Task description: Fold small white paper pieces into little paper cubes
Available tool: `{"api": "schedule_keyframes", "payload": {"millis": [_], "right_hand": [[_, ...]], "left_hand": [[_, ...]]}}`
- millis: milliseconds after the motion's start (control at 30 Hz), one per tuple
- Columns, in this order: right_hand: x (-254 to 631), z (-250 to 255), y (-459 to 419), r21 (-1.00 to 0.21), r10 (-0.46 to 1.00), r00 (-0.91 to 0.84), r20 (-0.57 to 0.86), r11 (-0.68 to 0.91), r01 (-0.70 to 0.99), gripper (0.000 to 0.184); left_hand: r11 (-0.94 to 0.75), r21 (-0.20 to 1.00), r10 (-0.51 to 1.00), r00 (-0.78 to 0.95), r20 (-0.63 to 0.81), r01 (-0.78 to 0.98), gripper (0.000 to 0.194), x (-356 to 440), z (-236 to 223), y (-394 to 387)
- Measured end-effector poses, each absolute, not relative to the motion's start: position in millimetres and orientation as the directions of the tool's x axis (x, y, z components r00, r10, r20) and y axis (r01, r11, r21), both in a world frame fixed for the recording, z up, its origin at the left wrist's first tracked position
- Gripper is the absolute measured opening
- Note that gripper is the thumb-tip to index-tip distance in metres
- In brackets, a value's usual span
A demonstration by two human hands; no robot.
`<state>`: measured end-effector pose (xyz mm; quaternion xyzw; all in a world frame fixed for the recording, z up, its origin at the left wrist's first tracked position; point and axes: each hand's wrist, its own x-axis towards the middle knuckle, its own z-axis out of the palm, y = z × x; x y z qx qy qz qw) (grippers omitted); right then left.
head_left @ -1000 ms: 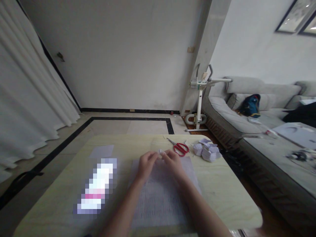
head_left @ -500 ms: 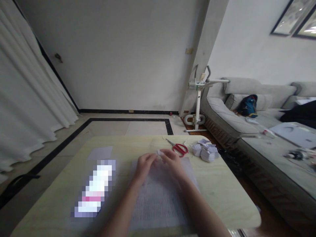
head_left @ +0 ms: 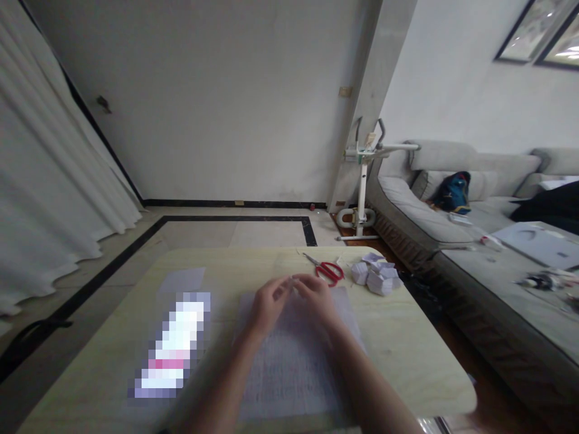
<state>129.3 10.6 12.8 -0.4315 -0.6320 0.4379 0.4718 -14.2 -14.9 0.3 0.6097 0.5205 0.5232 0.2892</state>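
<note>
My left hand point(head_left: 271, 298) and my right hand point(head_left: 315, 293) meet at the fingertips above the far part of a large printed sheet point(head_left: 296, 374). The fingers of both are bent and pinched around a small piece of white paper point(head_left: 292, 279), mostly hidden by them. Just beyond my right hand lie scissors point(head_left: 330, 274) with red handles, their blades pointing away to the left. Right of the scissors sits a cluster of folded white paper pieces point(head_left: 382, 278).
The pale wooden table point(head_left: 407, 361) has rounded corners. At its left lie a blank slip of paper point(head_left: 183, 279) and a bright pixelated rectangle point(head_left: 172, 346). A grey sofa point(head_left: 488, 277) stands to the right, with a white exercise machine point(head_left: 362, 193) behind the table.
My fingertips have drawn closer together, and less of the small white paper shows between them. The things on the table have not moved.
</note>
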Motion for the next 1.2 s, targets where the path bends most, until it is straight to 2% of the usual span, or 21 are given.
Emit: {"api": "schedule_keyframes", "payload": {"millis": [167,467,567,700,833,900,1067,1200], "right_hand": [[129.5,12.2,10.6,-0.932,0.930,-0.234,0.283,0.324,0.162,0.020],[131.2,7.9,11.2,-0.933,0.935,-0.223,0.276,0.317,0.173,0.028],[129.8,5.9,10.2,-0.915,0.931,-0.205,0.302,0.343,0.211,0.030],[123.3,-2.3,7.9,-0.856,0.917,-0.161,0.365,0.398,0.330,0.034],[116.6,-7.5,4.5,-0.794,0.909,-0.149,0.389,0.413,0.446,0.037],[115.2,-7.5,2.8,-0.790,0.917,-0.144,0.371,0.393,0.470,0.035],[115.2,-6.0,1.0,-0.782,0.908,-0.134,0.398,0.412,0.468,0.013],[114.4,-4.8,0.7,-0.771,0.896,-0.140,0.421,0.434,0.466,0.012]], "left_hand": [[-0.223,0.953,0.971,-0.043,0.236,0.204,0.033,-10.3,0.9,-16.4],[-0.120,0.993,0.992,-0.037,0.121,0.013,0.037,-10.0,4.5,-15.7],[-0.143,0.986,0.984,-0.092,0.151,0.087,0.037,-12.0,-2.9,-13.9],[-0.221,0.934,0.950,-0.153,0.271,0.282,0.029,-13.0,-12.7,-12.0],[-0.237,0.888,0.925,-0.188,0.330,0.394,0.026,-12.2,-14.0,-12.7],[-0.241,0.877,0.921,-0.187,0.341,0.415,0.025,-11.7,-12.1,-13.9],[-0.238,0.872,0.934,-0.147,0.327,0.428,0.018,-9.8,-6.3,-17.3],[-0.229,0.886,0.943,-0.133,0.304,0.403,0.018,-8.3,-3.4,-19.4]]}}
